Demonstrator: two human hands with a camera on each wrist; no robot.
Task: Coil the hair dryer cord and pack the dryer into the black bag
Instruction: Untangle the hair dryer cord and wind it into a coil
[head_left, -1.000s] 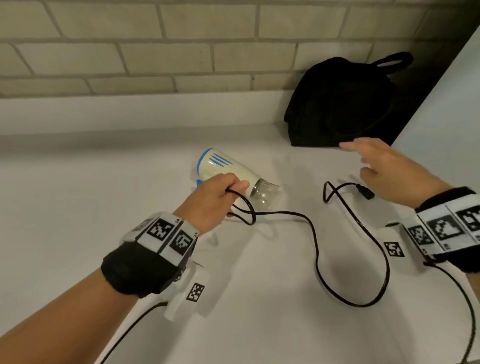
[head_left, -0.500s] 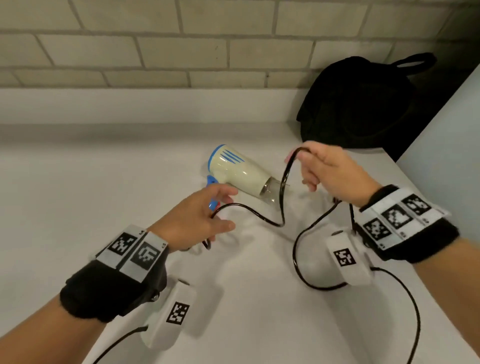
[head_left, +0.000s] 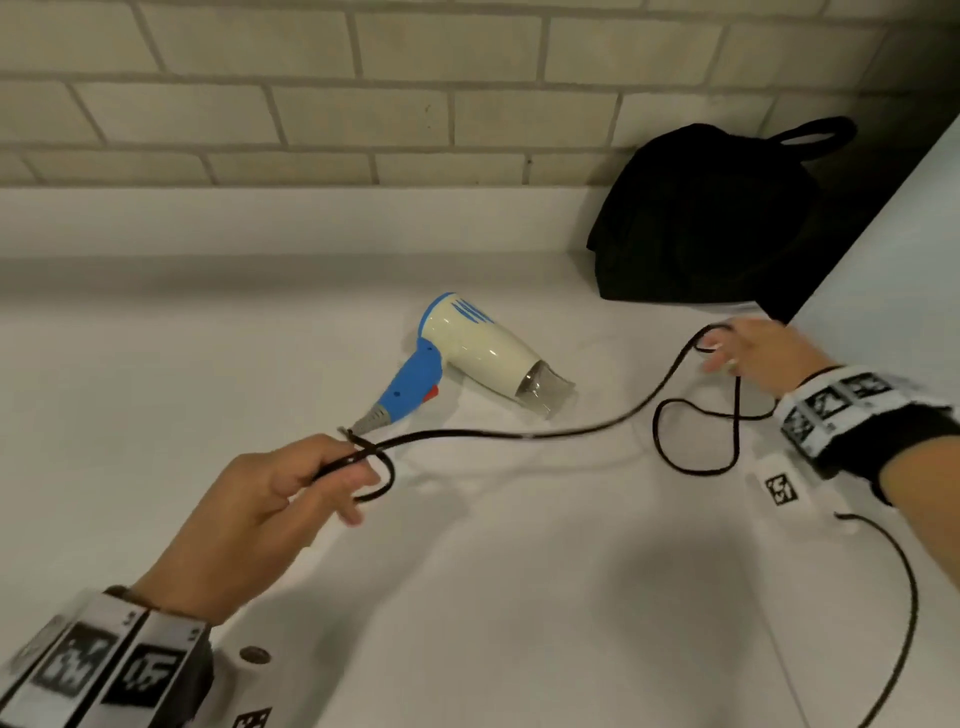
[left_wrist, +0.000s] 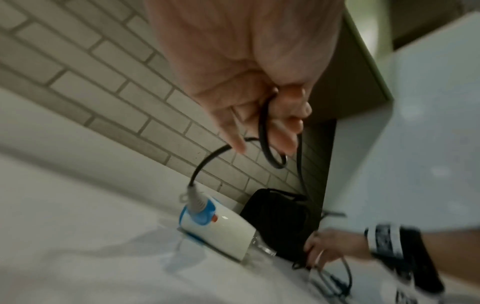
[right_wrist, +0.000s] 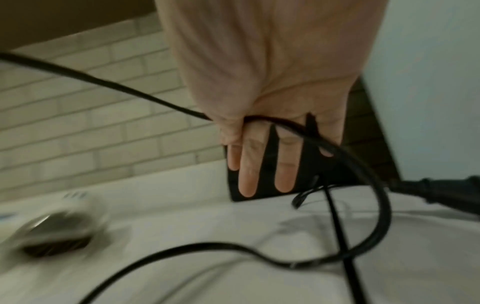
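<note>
The cream hair dryer (head_left: 483, 358) with a blue handle lies on its side on the white counter (head_left: 156, 415). Its black cord (head_left: 519, 434) leaves the handle and forms a small loop, which my left hand (head_left: 343, 478) pinches just in front of the handle. From there the cord stretches right to my right hand (head_left: 727, 348), where it is caught between the thumb and outstretched fingers (right_wrist: 249, 174). The rest of the cord lies in loose loops below that hand, with the plug (right_wrist: 441, 195) at the right. The black bag (head_left: 701, 218) stands in the back right corner, behind my right hand.
A brick wall (head_left: 363, 104) runs along the back of the counter. A pale panel (head_left: 893, 270) closes off the right side next to the bag. Thin black wires from my wrist cameras (head_left: 904, 613) trail over the counter at the right.
My right hand has swung out to the right toward the bag, drawing the cord long. My left hand has pulled back from the dryer with its loop, uncovering the handle.
</note>
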